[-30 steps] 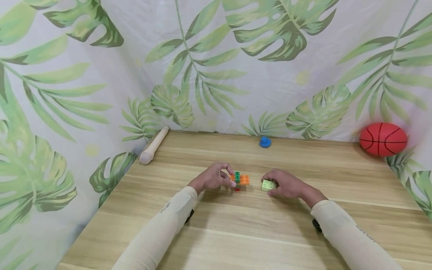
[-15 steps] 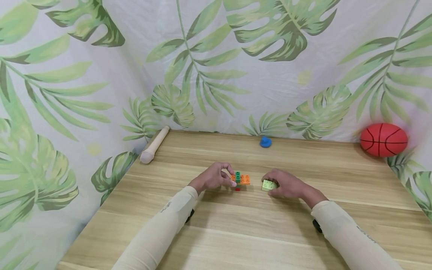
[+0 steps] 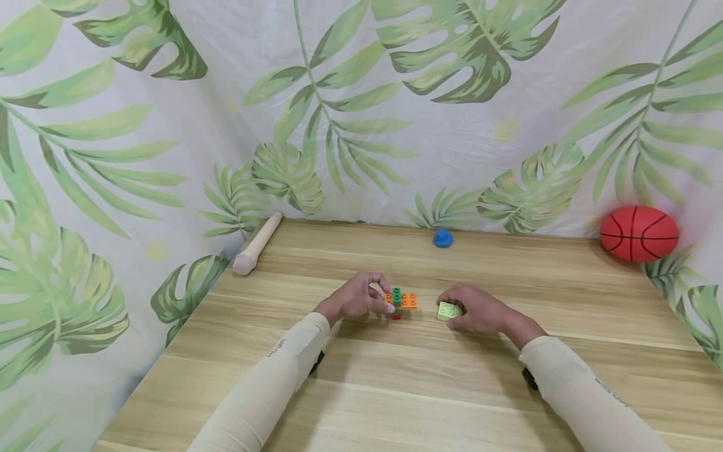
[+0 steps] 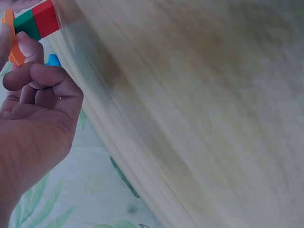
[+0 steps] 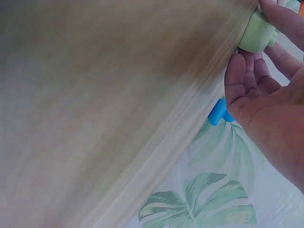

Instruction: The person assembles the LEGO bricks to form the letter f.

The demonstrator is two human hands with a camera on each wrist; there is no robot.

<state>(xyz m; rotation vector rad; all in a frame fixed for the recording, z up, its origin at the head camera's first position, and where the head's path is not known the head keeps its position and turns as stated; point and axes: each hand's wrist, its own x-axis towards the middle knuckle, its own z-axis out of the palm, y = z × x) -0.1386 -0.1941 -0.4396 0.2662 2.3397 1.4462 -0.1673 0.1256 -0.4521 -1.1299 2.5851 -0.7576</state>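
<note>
In the head view my left hand (image 3: 357,297) pinches a small stack of toy building bricks at mid-table. Its orange brick (image 3: 409,301) lies crosswise beneath a green brick (image 3: 397,295). Below these, the left wrist view shows another green brick (image 4: 27,25) and a red brick (image 4: 46,19) at the table end of the stack. To the right, my right hand (image 3: 480,309) grips a light green brick (image 3: 448,311) between thumb and fingers, its studs facing up. A short gap separates the brick from the stack. The brick appears to rest on the tabletop.
A wooden table (image 3: 373,389) spreads under both hands. Toward its back edge sits a blue toy duck (image 3: 443,238). A pale microphone-shaped thing (image 3: 257,245) lies at the left edge, and a red ball (image 3: 639,234) stands at the back right. Leaf-patterned cloth (image 3: 361,125) hangs behind.
</note>
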